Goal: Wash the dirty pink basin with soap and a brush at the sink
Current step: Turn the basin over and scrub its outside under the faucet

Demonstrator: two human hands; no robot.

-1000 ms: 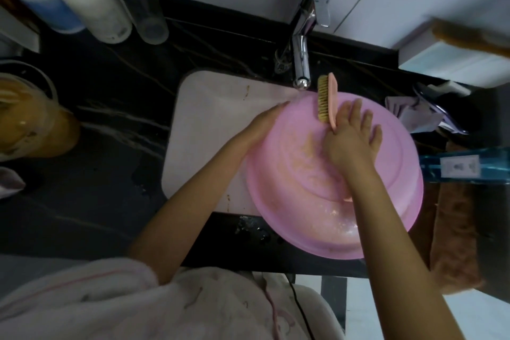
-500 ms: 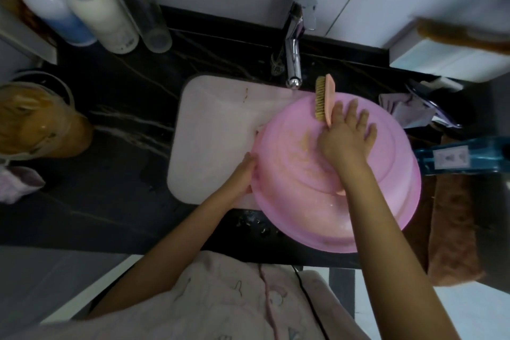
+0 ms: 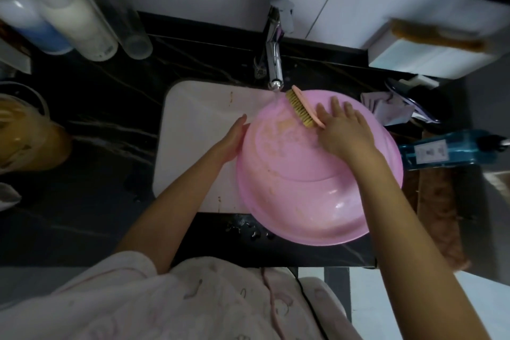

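Observation:
The pink basin (image 3: 311, 199) lies upside down over the right side of the white sink (image 3: 193, 130), its bottom smeared with brownish dirt. My right hand (image 3: 345, 130) rests on the basin's bottom and holds a pink brush (image 3: 302, 110) with yellow bristles against the far edge, just under the tap (image 3: 274, 63). My left hand (image 3: 234, 138) presses flat against the basin's left rim, steadying it.
Several bottles (image 3: 69, 16) stand at the back left on the black counter (image 3: 82, 201). An amber container (image 3: 30, 141) sits at the left. A blue bottle (image 3: 447, 150), a brown towel (image 3: 438, 215) and a crumpled cloth (image 3: 386, 107) lie right of the basin. A white box (image 3: 430, 55) is at the back right.
The brush has tilted, its head swinging left toward the tap. My left hand moved up along the basin's left rim. The basin stays over the sink.

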